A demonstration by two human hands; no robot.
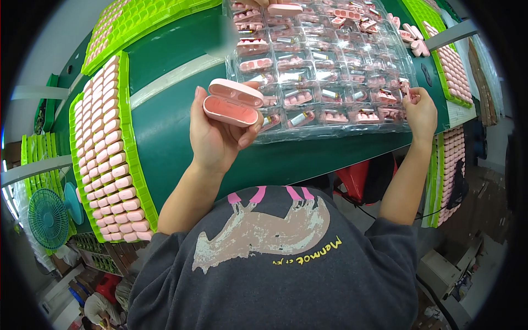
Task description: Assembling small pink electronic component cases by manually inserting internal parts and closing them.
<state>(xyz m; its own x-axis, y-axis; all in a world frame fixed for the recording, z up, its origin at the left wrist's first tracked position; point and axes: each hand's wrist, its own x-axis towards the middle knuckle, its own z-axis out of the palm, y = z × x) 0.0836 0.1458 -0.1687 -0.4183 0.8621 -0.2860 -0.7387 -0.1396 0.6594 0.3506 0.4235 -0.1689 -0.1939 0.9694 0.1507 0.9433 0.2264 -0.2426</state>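
My left hand [212, 137] is closed around a pink oval hinged case [231, 111], its lid up and its hollow inside bare. At the right edge of a clear plastic compartment tray [258, 138], my right hand [422, 114] pinches a small pink piece [405, 88] with dark bits on it. Fingers hide part of that piece. The tray's compartments hold pink inserts [334, 116] and small silver-and-white cylinders [300, 119]. Beyond its far left corner, another person's hand [254, 3] is at a closed pink case [285, 9].
A green table [165, 132] lies under everything. Lime-green trays with rows of pink cases [113, 148] stand at the left, and another tray [452, 74] at the far right. Loose pink pieces [419, 48] lie beside the clear tray. A green fan [48, 219] is at lower left.
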